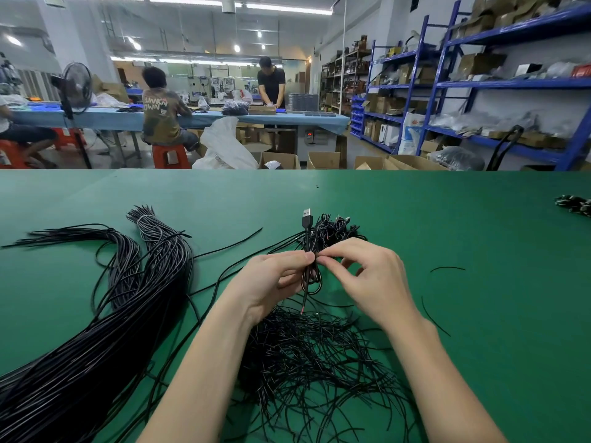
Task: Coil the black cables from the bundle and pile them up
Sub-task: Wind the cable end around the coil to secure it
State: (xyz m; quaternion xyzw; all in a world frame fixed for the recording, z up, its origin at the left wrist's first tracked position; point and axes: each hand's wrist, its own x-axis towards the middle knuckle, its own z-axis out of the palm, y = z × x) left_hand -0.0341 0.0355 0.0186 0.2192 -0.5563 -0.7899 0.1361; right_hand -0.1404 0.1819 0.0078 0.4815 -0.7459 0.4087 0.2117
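Black coiled cable (309, 276) w/ USB plug, pinched by left hand (271, 279) & right hand (367, 276)

table cover (447, 238): green, matt, smooth, like a soft mat or felt sheet
cable bundle (105, 330): black plastic sheath, smooth, with a faint gloss along the strands
coiled cable (311, 276): same black plastic sheath, slightly shiny; a bare reddish wire end shows at the bottom
plug (307, 219): bright metal tip, black matt plastic body
short wire ties (307, 356): thin, black, plastic-coated, mild sheen
shelving (447, 84): blue painted metal, smooth
boxes (323, 159): brown cardboard, matt
bag (224, 145): thin white plastic, crinkled, slightly glossy
stool (169, 155): red plastic, smooth
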